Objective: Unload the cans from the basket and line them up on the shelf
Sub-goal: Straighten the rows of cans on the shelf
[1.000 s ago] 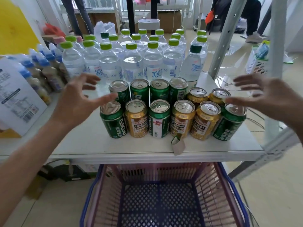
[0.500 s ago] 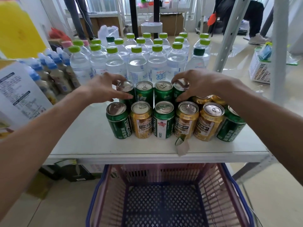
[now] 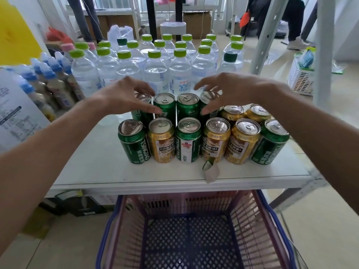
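Note:
Green and gold cans stand in two rows on the white shelf [image 3: 93,167]. The front row [image 3: 203,141] holds several cans, and the back row [image 3: 175,105] has green cans with two gold ones at its right end. My left hand [image 3: 124,96] hovers with spread fingers over the back row's left end, its thumb against a green can. My right hand [image 3: 229,90] is spread over the back row's right green can [image 3: 208,100]. Neither hand grips a can. The pink and blue basket [image 3: 120,226] sits below the shelf with no cans in it.
Water bottles with green caps [image 3: 155,66] crowd the shelf behind the cans, and blue-capped bottles [image 3: 48,82] stand at the left. A paper tag [image 3: 210,170] hangs at the shelf's front edge. A white upright post [image 3: 323,55] rises at the right.
Both hands came in from wide apart to the back row of cans, pressed on its end cans, and have now lifted slightly with fingers spreading.

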